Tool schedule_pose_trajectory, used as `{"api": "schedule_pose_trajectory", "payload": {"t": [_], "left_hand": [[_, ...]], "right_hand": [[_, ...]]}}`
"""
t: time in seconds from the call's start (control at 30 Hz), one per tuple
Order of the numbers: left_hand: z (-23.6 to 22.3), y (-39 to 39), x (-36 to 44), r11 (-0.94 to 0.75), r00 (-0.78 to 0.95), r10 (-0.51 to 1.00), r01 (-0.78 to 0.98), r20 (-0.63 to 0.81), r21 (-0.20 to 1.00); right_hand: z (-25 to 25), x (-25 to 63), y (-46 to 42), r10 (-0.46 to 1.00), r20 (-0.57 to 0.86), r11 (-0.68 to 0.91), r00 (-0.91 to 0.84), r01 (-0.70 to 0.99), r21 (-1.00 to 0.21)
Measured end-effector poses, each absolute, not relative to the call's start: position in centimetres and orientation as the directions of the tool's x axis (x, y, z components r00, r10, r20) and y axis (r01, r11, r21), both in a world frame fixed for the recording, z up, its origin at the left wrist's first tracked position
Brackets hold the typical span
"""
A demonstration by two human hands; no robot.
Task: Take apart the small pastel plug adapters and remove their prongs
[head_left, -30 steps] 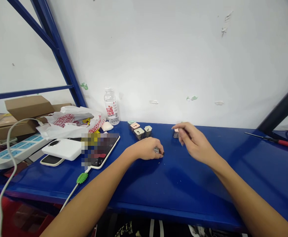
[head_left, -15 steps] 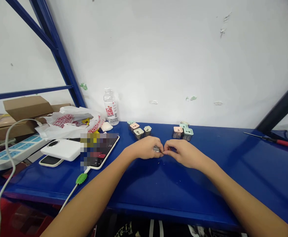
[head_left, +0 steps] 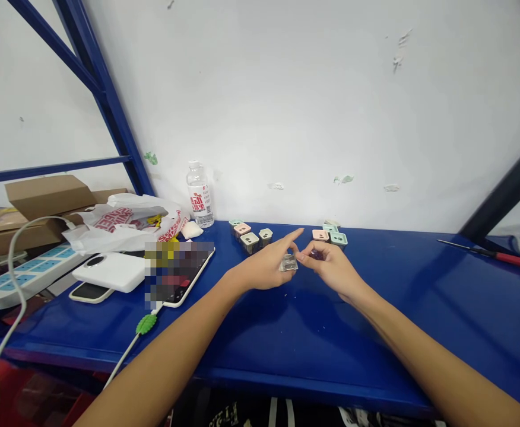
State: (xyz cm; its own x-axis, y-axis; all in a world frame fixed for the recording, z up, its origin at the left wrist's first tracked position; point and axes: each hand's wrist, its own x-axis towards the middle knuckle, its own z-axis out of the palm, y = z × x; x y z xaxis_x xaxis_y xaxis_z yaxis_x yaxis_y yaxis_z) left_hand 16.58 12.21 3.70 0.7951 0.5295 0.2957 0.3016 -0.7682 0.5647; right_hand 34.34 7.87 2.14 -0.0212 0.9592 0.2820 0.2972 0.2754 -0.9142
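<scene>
My single view comes from the wearer's head, looking forward and down over the table [head_left: 402,332] at both hands, left [head_left: 271,265] and right [head_left: 331,268], near enough to take in both forearms, with the wall [head_left: 287,107] facing me behind.

Clear piece [head_left: 289,263] indistinct, phone screen [head_left: 192,271] partly pixelated, cardboard box [head_left: 48,196] cropped at left edge

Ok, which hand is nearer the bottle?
Left. The left hand is in front of the bottle and to its right; the right hand is farther right.
</scene>
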Motion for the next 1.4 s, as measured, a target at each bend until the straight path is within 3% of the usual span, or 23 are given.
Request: {"api": "schedule_pose_trajectory", "payload": {"t": [0.27,0.53,0.9,1.17,1.23,1.33,1.4], "left_hand": [[3.5,12.4,16.6,-0.795,0.801,0.510,0.301,0.312,0.526],[3.1,12.2,16.7,-0.814,0.824,0.500,0.342,0.266,0.470],[3.2,12.0,16.9,-0.811,0.833,0.493,0.334,0.252,0.481],[4.0,12.9,15.8,-0.821,0.812,0.534,0.433,0.236,0.371],[4.1,13.2,15.7,-0.820,0.805,0.548,0.464,0.226,0.335],[4.5,13.3,15.5,-0.819,0.810,0.553,0.487,0.194,0.303],[4.7,13.1,15.5,-0.822,0.821,0.545,0.483,0.171,0.302]], "right_hand": [[2.2,34.5,7.9,0.968,0.248,0.238,-0.035,0.433,-0.869],[1.7,34.3,7.9,0.982,0.175,0.186,-0.066,0.434,-0.881],[1.6,34.3,7.9,0.988,0.150,0.150,-0.037,0.466,-0.872],[4.4,35.6,7.1,0.997,0.071,0.074,-0.021,0.278,-0.958],[4.6,35.9,7.1,0.992,0.123,0.125,-0.031,0.368,-0.921],[4.7,36.2,7.0,0.958,0.284,0.242,-0.044,0.654,-0.716],[4.8,36.3,6.9,0.938,0.344,0.260,-0.045,0.748,-0.611]]}}
